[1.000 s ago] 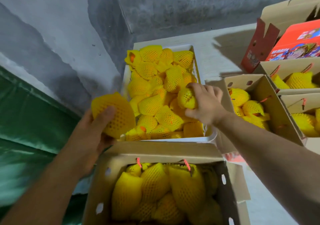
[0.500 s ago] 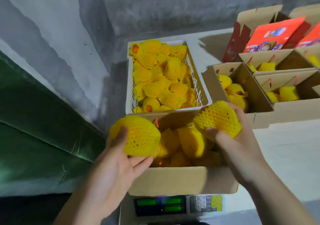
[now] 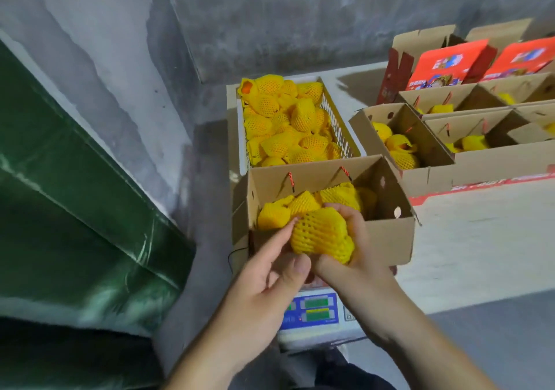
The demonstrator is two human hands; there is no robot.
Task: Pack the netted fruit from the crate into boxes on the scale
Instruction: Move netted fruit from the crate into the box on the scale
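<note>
An open cardboard box (image 3: 387,239) stands on a scale (image 3: 312,314) and holds several yellow netted fruit (image 3: 303,203). Behind it a white crate (image 3: 341,125) is heaped with more netted fruit (image 3: 279,125). Over the box's near edge, my right hand (image 3: 360,257) cups one netted fruit (image 3: 321,233) from the right and below. My left hand (image 3: 267,281) presses its fingers against that fruit's left side, thumb underneath. Both hands are closed on this one fruit.
To the right stand several open cardboard boxes (image 3: 432,161) partly filled with netted fruit, with red printed lids (image 3: 447,62) behind. A green tarp (image 3: 75,209) lies at the left. A grey concrete wall runs behind. The scale's blue display faces me.
My hands have come together at the box's near edge on a single fruit. The fruit my left hand held alone is no longer in it. The view has pulled back, showing the scale.
</note>
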